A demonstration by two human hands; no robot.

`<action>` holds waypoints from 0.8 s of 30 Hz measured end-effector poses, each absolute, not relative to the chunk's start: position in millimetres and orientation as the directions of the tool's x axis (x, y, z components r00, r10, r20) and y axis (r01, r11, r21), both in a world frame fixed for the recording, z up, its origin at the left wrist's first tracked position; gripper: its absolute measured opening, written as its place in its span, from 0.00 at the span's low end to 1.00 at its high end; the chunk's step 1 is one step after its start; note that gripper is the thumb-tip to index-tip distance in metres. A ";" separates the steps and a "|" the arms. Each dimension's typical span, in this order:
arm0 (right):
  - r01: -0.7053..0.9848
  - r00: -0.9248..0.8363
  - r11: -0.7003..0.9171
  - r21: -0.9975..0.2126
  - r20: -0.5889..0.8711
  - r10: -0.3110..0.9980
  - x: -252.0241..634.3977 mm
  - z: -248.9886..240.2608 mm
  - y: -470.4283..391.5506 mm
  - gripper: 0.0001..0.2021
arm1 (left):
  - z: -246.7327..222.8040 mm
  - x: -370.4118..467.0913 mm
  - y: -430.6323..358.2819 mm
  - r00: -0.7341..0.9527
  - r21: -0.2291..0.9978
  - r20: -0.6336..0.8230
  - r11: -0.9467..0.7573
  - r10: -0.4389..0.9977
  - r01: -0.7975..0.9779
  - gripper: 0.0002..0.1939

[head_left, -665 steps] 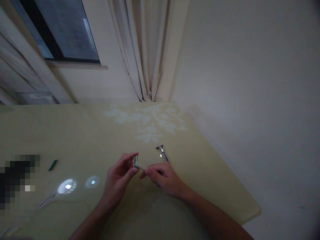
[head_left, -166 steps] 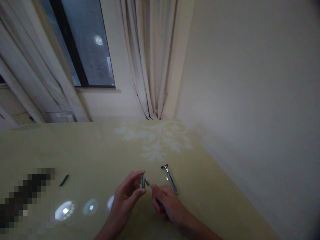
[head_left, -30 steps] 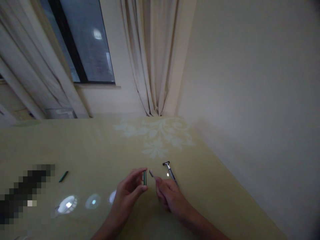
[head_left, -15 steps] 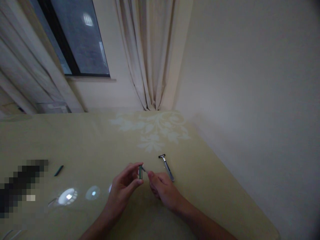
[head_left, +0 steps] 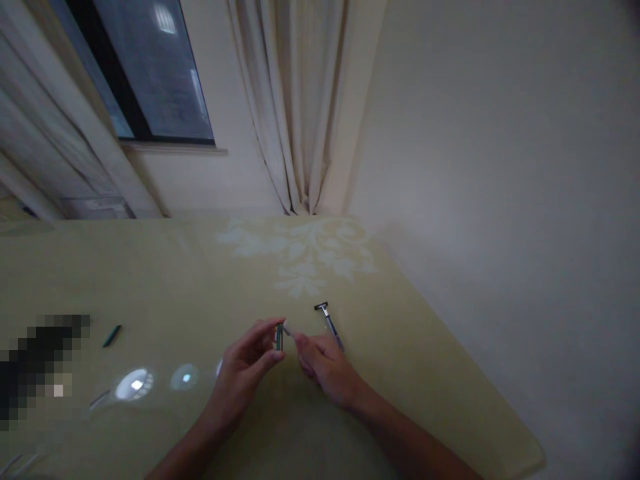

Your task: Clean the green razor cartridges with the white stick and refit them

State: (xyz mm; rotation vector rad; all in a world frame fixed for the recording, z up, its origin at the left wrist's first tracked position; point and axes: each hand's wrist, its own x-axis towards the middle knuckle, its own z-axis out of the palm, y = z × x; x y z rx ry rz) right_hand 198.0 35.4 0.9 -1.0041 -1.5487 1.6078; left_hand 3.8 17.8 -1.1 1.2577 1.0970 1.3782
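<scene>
A razor (head_left: 330, 325) lies on the pale green surface (head_left: 425, 380), head toward the wall (head_left: 475, 167), its handle running down to just beyond the right hand (head_left: 325, 367). Far to the left rests a loose dark green strip (head_left: 112, 336), near a blurred-out dark patch (head_left: 45, 353); reflected lights gleam closer in. Beyond the far edge hang a gathered curtain (head_left: 300, 100) and a window (head_left: 150, 73). Between the two hands, the left hand (head_left: 245, 367) pinches a small green piece (head_left: 279, 337) upright by its ends, thumb below, fingertip above. The right hand, closed, grips a slim tool (head_left: 289, 331), its tip beside the piece's upper end; whether they touch is unclear.
</scene>
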 end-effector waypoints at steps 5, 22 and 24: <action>0.097 -0.440 -0.030 -0.995 -0.070 0.895 200.9 3.7 36.9 0.36 | -0.7 4.3 17.8 -0.029 0.984 0.164 -0.166 0.986 -0.065 0.20; 0.083 -0.478 -0.021 -0.996 -0.058 0.876 201.4 11.9 34.2 0.35 | 1.6 3.9 16.1 -0.010 0.982 0.178 -0.178 0.984 -0.056 0.20; 0.113 -0.467 -0.006 -0.994 -0.058 0.882 200.7 13.5 33.8 0.34 | 1.3 3.7 16.0 -0.012 0.983 0.174 -0.175 0.985 -0.063 0.19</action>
